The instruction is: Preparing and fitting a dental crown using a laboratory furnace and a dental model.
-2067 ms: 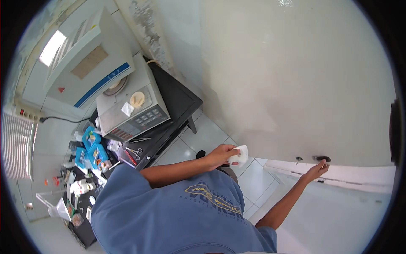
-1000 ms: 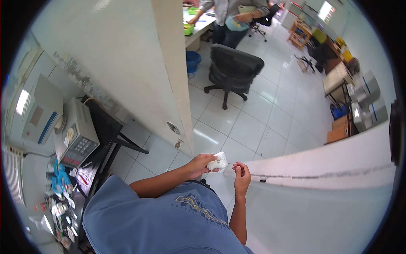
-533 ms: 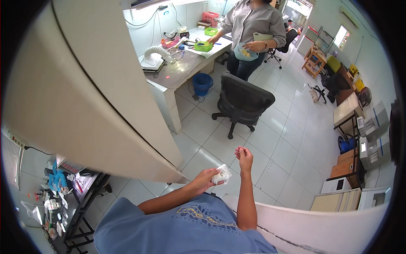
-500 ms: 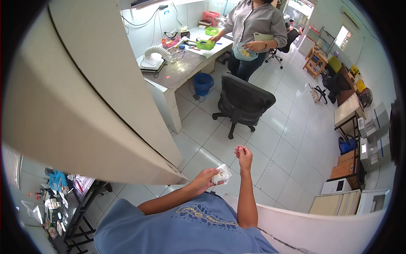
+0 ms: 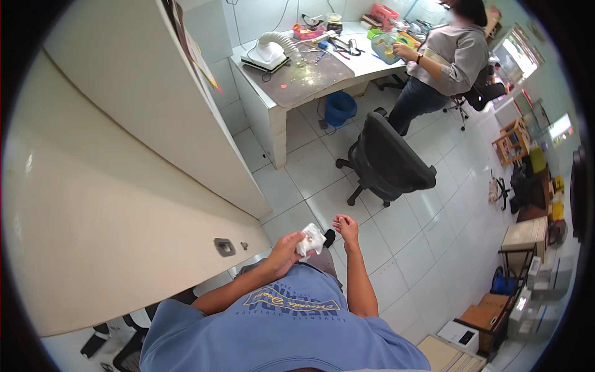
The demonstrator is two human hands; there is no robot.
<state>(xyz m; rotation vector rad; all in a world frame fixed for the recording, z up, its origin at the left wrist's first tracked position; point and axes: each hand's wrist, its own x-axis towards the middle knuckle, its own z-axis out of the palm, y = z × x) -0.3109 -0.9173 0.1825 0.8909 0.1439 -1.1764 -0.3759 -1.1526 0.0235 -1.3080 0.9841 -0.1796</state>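
Observation:
My left hand (image 5: 286, 253) is closed on a crumpled white tissue (image 5: 310, 240), held in front of my waist. A tiny brownish thing shows on the tissue, too small to name. To the right of it, and apart from it, my right hand (image 5: 348, 228) is raised with its fingers curled in toward the thumb. Whatever those fingers may pinch is too small to make out.
A cream door (image 5: 124, 204) with a recessed latch stands close on my left. Ahead are a black office chair (image 5: 393, 158), a blue bin (image 5: 340, 108) and a cluttered workbench (image 5: 310, 80). Beside the bench a co-worker (image 5: 449, 56) holds a bluish container (image 5: 385, 49). Cabinets line the right.
My view has shifted, showing more of the door and its latch. Both hands stay near my waist, the left keeping the tissue. The co-worker has turned toward the bench, container now over it.

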